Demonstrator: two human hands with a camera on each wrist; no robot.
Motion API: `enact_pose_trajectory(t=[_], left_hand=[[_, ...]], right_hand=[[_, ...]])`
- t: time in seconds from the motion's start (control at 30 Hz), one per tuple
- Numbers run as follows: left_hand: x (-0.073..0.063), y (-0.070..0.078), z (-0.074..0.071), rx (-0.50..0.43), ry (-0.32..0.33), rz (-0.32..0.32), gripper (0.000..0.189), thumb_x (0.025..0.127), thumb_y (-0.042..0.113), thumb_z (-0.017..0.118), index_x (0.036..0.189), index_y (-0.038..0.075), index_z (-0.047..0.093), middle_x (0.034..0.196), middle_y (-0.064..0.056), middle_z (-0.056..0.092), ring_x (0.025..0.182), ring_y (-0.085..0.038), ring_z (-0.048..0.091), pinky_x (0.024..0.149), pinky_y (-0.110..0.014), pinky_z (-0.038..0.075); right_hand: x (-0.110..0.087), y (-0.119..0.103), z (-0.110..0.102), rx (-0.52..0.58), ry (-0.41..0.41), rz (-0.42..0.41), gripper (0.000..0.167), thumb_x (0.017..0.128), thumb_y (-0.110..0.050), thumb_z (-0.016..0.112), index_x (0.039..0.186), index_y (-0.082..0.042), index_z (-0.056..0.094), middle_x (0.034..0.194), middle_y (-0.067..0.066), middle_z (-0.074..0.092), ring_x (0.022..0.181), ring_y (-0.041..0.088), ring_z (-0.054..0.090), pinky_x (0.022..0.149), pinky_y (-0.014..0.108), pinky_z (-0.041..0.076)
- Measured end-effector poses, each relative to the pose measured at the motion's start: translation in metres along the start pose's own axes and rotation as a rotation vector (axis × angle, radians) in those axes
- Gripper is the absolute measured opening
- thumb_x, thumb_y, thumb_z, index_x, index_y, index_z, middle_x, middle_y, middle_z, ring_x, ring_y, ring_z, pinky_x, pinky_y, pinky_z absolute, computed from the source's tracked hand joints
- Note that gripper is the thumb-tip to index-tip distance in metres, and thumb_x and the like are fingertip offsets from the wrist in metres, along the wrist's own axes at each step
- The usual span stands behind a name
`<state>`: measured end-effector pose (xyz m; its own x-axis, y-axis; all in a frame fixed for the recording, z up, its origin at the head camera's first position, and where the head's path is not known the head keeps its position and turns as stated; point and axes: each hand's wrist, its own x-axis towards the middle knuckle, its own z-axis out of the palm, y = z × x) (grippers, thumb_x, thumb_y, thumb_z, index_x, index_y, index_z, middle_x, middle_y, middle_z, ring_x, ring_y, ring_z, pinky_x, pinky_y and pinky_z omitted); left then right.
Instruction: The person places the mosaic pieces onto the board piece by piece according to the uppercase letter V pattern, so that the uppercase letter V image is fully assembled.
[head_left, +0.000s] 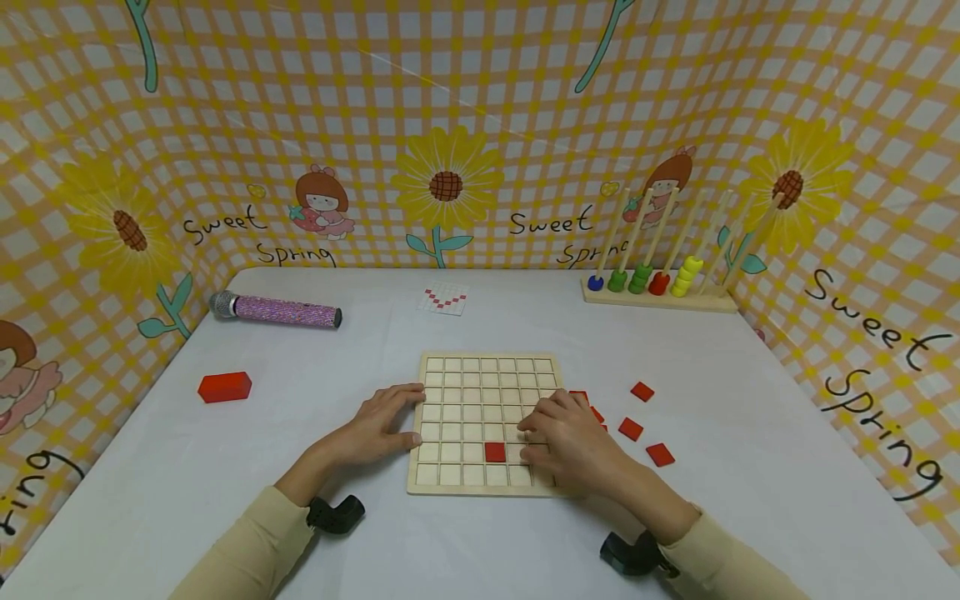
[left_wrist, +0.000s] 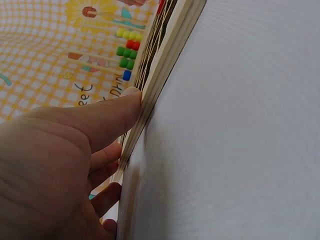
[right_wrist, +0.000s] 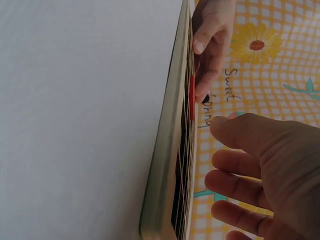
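A pale wooden grid board (head_left: 453, 412) lies flat on the white table, with one red square tile (head_left: 495, 452) in a cell near its bottom middle. My left hand (head_left: 371, 429) rests at the board's left edge. In the left wrist view, its thumb (left_wrist: 117, 112) touches the board's rim (left_wrist: 167, 60), fingers relaxed. Over the board's right side hovers my right hand (head_left: 573, 442). The right wrist view shows its loosely bent fingers (right_wrist: 232, 182) holding nothing. Several loose red tiles (head_left: 631, 428) lie right of the board, some partly hidden behind that hand.
Behind the board lies a small card (head_left: 444, 299) with a red V-shaped pattern. A glittery purple microphone (head_left: 285, 312) and a red block (head_left: 225, 387) are at left. At back right stands a wooden peg rack (head_left: 660, 302) with coloured beads. A checked cloth (head_left: 480, 100) surrounds the table.
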<state>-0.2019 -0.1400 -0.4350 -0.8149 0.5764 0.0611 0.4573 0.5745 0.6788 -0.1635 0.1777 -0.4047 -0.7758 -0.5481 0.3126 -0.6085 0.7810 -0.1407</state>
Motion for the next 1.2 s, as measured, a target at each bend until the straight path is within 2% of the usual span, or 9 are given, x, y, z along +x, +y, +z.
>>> enact_pose_trajectory(t=[0.4, 0.83, 1.2], left_hand=[[0.000, 0.000, 0.000, 0.005, -0.003, -0.008, 0.058, 0.088, 0.024, 0.065, 0.138, 0.007, 0.041, 0.153, -0.009, 0.030, 0.141, -0.035, 0.024, 0.110, -0.061, 0.017], [0.000, 0.001, 0.000, 0.004, -0.002, 0.003, 0.058, 0.088, 0.021, 0.065, 0.138, 0.005, 0.041, 0.152, -0.011, 0.031, 0.139, -0.037, 0.025, 0.109, -0.061, 0.018], [-0.001, 0.001, 0.000, 0.014, 0.003, 0.000, 0.058, 0.088, 0.023, 0.064, 0.138, 0.005, 0.041, 0.152, -0.012, 0.031, 0.138, -0.038, 0.026, 0.108, -0.062, 0.019]], right_hand=[[-0.013, 0.019, -0.007, -0.053, 0.026, 0.065, 0.028, 0.070, -0.028, 0.081, 0.093, -0.014, 0.073, 0.089, -0.003, 0.065, 0.090, 0.016, 0.049, 0.079, 0.033, 0.037], [-0.028, 0.039, -0.010, -0.081, 0.099, 0.059, 0.035, 0.065, -0.024, 0.083, 0.095, -0.011, 0.070, 0.090, 0.000, 0.064, 0.085, 0.018, 0.049, 0.074, 0.033, 0.036], [-0.035, 0.050, -0.013, -0.107, 0.033, 0.188, 0.039, 0.066, -0.025, 0.084, 0.100, -0.009, 0.071, 0.092, 0.003, 0.064, 0.087, 0.020, 0.048, 0.077, 0.038, 0.037]])
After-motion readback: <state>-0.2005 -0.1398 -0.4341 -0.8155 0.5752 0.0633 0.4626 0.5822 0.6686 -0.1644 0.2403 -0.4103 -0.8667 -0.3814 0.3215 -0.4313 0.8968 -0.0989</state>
